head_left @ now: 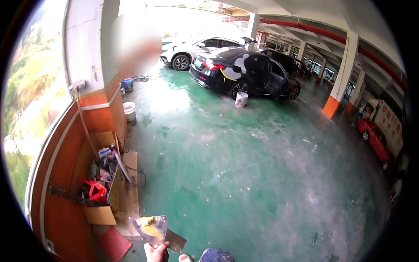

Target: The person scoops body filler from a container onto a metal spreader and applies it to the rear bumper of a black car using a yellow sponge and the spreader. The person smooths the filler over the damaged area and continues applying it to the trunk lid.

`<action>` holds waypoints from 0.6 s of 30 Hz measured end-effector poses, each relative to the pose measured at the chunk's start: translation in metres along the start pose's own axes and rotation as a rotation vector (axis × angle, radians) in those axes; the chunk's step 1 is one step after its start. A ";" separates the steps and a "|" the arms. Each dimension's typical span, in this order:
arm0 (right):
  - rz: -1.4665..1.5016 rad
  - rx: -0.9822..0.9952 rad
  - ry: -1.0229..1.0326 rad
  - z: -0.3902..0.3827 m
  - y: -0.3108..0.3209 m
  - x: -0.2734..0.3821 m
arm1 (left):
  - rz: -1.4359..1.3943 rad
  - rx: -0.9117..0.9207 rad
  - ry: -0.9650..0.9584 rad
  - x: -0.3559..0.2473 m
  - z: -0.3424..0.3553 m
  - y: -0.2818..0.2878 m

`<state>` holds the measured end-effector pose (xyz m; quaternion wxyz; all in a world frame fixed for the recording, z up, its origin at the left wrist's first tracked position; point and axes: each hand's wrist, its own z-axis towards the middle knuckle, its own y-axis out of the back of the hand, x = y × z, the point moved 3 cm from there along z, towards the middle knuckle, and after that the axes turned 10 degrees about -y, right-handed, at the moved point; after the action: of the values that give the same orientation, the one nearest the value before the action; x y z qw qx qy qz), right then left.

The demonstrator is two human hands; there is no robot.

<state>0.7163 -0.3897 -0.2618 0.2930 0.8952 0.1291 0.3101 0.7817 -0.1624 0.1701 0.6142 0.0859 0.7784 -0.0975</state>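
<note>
Lower left of centre: my left fingers (157,252), closed, grip a triangular spreader (160,228) and, apparently, a darker blade (176,241); my right hand is unseen. Yellow paste (148,221) is loaded, seemingly unapplied. Beyond, upper centre: a patched black car (229,72).

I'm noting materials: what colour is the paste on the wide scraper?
The paste is yellow, seen best in the head view.
</note>
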 end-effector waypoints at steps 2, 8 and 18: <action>-0.015 -0.026 0.030 0.074 0.005 0.039 | 0.012 0.025 -0.001 -0.018 0.062 -0.016; -0.263 -0.749 -0.047 0.419 0.072 0.009 | 0.051 0.271 0.086 -0.043 0.260 -0.123; -0.090 0.113 -0.105 0.470 0.286 0.196 | 0.014 -0.193 0.162 -0.119 0.542 -0.173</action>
<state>1.1787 -0.7449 -0.2941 0.2621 0.9187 0.1706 0.2413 1.2740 -0.4702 0.1708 0.5555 0.0395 0.8305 -0.0107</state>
